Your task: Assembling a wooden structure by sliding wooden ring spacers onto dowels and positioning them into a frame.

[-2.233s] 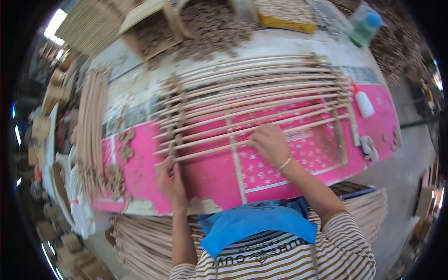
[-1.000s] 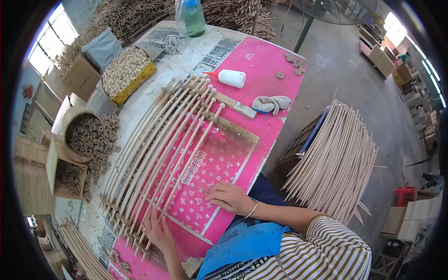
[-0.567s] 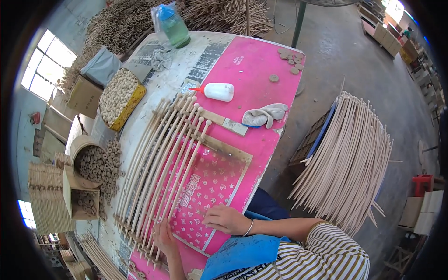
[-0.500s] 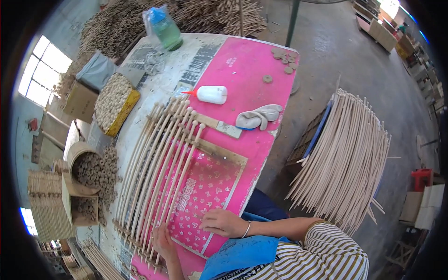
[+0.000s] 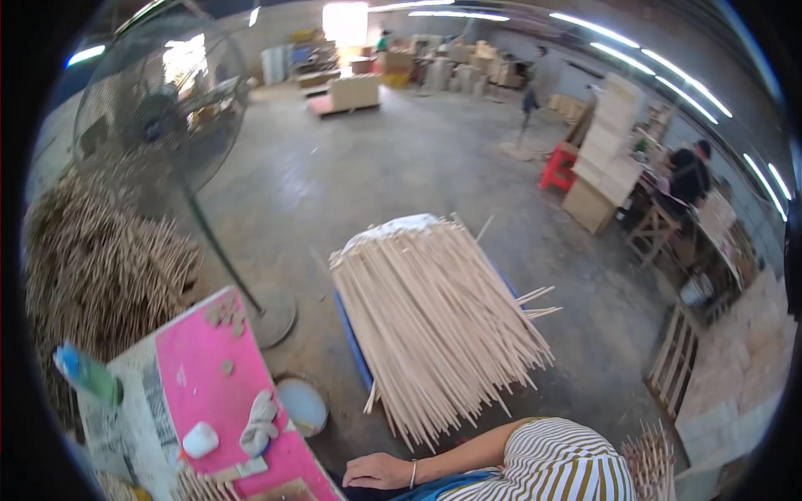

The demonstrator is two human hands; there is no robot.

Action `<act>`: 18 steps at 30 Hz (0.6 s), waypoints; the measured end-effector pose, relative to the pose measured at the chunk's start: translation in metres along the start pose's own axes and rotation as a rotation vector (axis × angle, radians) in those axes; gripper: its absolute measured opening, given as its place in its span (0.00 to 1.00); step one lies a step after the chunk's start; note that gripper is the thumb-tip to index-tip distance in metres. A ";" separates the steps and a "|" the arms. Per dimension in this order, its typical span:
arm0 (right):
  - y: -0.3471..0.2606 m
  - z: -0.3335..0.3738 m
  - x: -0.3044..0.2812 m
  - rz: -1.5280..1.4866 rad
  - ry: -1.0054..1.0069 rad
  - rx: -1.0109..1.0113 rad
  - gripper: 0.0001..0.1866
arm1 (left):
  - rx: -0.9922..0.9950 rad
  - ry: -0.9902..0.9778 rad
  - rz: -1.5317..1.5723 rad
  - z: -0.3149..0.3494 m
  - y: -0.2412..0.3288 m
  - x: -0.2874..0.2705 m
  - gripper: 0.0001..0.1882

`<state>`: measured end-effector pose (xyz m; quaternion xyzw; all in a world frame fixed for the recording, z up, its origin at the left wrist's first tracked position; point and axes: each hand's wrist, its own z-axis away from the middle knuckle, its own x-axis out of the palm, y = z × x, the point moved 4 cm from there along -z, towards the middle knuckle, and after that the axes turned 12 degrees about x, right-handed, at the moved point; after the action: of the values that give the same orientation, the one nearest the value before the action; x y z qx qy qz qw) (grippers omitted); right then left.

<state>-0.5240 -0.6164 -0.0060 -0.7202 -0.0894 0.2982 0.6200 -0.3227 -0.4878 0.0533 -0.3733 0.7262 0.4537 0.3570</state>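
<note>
My right hand is low in the view, palm down over my lap just off the table's edge. It holds nothing, and its fingers are loosely stretched out; a bracelet sits at the wrist. My left hand is out of view. Nearest to the right hand is the pink-topped table. On it lie a grey-white glove, a white squeeze bottle and the ends of wooden rods, mostly cut off by the lower edge. Beyond the hand, a large stack of thin wooden rods rests on a blue-edged support.
A standing fan rises behind the table, beside a heap of sticks. A bucket stands against the table's right side. A green bottle is at the table's left. Far right, a person sits near a red stool.
The view has swung up and right, so the rod rack and my left hand have left it. My right hand has moved off the tabletop.
</note>
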 end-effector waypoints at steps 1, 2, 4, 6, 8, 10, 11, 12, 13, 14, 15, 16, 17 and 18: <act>0.007 0.011 -0.010 0.024 0.046 0.045 0.08 | 0.033 0.008 -0.027 -0.013 0.008 -0.003 0.23; 0.007 0.019 -0.017 0.025 0.072 0.085 0.08 | 0.055 0.016 -0.061 -0.019 0.013 -0.011 0.24; 0.017 0.030 -0.024 0.039 0.143 0.127 0.08 | 0.113 0.028 -0.132 -0.023 0.009 -0.015 0.24; 0.026 0.040 -0.024 0.021 0.195 0.141 0.09 | 0.093 0.051 -0.244 -0.024 0.008 -0.022 0.24; 0.023 0.044 -0.025 0.042 0.216 0.212 0.09 | 0.073 0.078 -0.190 -0.022 0.002 -0.025 0.24; 0.017 0.040 -0.021 0.071 0.207 0.203 0.09 | 0.046 0.107 -0.140 -0.017 0.004 -0.029 0.25; 0.012 0.038 -0.016 0.066 0.197 0.183 0.09 | 0.020 0.080 -0.242 -0.015 0.009 -0.032 0.25; 0.007 0.035 -0.010 0.061 0.186 0.162 0.09 | -0.008 0.053 -0.346 -0.011 0.012 -0.035 0.26; 0.003 0.034 -0.006 0.065 0.172 0.152 0.09 | -0.021 0.062 -0.352 -0.004 0.012 -0.035 0.26; -0.003 0.033 -0.002 0.063 0.157 0.123 0.09 | -0.036 0.032 -0.346 0.006 0.011 -0.033 0.26; -0.009 0.031 0.002 0.061 0.141 0.092 0.09 | -0.051 0.003 -0.341 0.016 0.009 -0.028 0.27; -0.009 0.031 0.004 0.054 0.116 0.095 0.09 | -0.023 0.122 -0.245 0.021 0.008 -0.023 0.26; -0.008 0.031 0.006 0.055 0.109 0.098 0.09 | -0.030 0.121 -0.243 0.026 0.003 -0.018 0.26; -0.008 0.030 0.008 0.051 0.099 0.077 0.09 | -0.053 0.111 -0.232 0.034 0.002 -0.010 0.26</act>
<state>-0.5321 -0.5853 -0.0028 -0.7118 -0.0285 0.2811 0.6430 -0.3137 -0.4534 0.0513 -0.4886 0.6847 0.4070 0.3562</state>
